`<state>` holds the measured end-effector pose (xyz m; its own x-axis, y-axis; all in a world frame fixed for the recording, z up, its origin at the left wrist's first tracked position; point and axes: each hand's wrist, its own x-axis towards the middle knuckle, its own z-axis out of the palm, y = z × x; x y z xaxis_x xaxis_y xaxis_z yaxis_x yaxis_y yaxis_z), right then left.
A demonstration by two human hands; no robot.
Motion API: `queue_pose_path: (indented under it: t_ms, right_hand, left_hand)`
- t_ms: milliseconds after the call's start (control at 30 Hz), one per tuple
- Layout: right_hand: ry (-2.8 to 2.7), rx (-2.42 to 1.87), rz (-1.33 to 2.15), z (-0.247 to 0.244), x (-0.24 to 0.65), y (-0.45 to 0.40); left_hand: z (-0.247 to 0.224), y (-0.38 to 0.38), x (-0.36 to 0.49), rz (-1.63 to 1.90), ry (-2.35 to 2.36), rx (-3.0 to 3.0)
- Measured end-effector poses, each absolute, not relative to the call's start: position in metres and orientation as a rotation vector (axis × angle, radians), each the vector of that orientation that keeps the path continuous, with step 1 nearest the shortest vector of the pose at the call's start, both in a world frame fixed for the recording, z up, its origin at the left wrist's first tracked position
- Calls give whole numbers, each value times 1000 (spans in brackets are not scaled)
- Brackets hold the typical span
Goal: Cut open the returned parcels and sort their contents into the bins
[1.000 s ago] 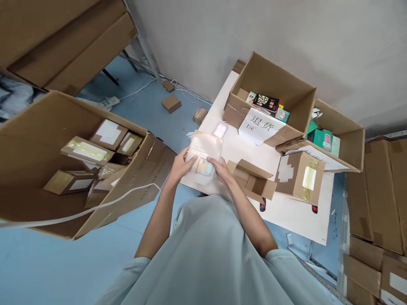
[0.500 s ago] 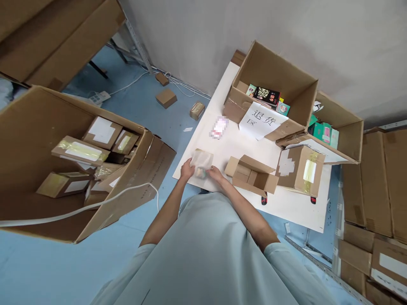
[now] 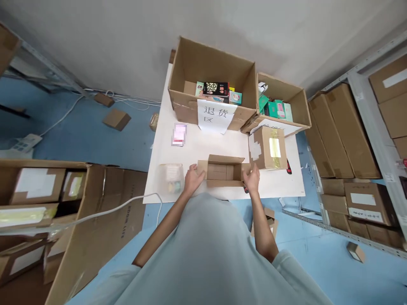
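A small open cardboard box (image 3: 224,183) sits on the white table in front of me, its flaps folded outward. My left hand (image 3: 193,178) has its fingers on the left end flap. At the opposite end, my right hand (image 3: 252,178) grips the right flap. Inside the box I see only bare cardboard. A clear plastic bag (image 3: 171,178) with small pale, yellow and green contents lies flat to the left of my left hand. Part of a red and black tool (image 3: 246,189) shows beside my right hand.
Two large cartons (image 3: 184,111) of small boxes stand along the table's back, one with a paper sign (image 3: 216,115). A taped carton (image 3: 269,148) is at right, a blurred pink item (image 3: 179,134) at left. A large carton (image 3: 108,199) of parcels and a white cable (image 3: 127,201) are lower left.
My hands have let go of the plastic bag, now lying on the table, and moved right to the small box. The box now sits in front of me. My view has turned right.
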<state>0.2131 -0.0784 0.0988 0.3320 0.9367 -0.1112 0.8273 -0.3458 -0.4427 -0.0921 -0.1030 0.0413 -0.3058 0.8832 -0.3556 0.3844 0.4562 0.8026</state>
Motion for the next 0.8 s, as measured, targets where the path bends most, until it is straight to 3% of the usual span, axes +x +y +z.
queue_pose_path:
  t_ms: [167,567,800]
  right_hand:
    - [-1424,-2448,753,82,240,-87]
    - [-1530,-2165,633,93,221,49]
    - [-1585,-2131,661,92,198,71]
  left_hand:
    - [37,-85,-98,758,1860,907]
    - [84,38,-111,957,1862,992]
    - [78,48,-112,974,1868,966]
